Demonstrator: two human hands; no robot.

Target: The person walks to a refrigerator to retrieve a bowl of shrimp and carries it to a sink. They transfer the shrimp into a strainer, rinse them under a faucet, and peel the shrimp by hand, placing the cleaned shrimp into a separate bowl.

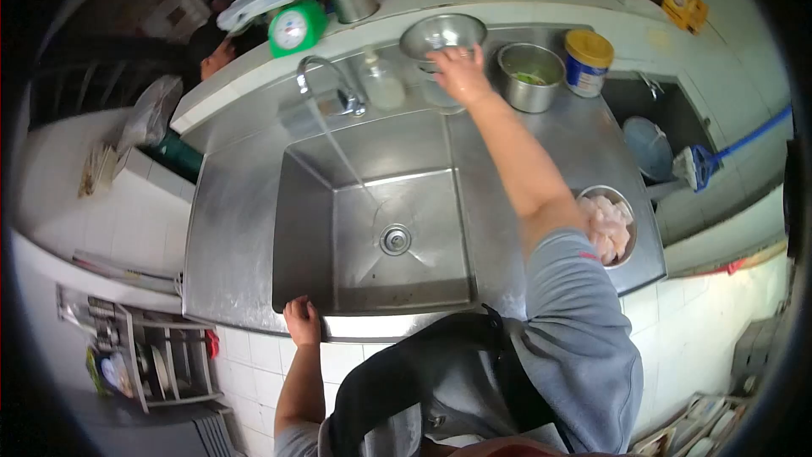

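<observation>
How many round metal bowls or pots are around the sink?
4: a bowl under the right hand, a pot of greens, a bowl of raw meat, a pot beside the scale. Others may be hidden.

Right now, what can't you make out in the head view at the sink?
- Right hand: whether it grips the metal bowl or only touches its rim; the fingers cover the contact.
- Bowl of pale pieces: its left part is hidden by the right arm.
- Yellow-lidded tub: label too small to read.
- Green scale: dial reading too small and blurred.
- Left hand on the sink front edge: fingertips curl out of sight.
</observation>
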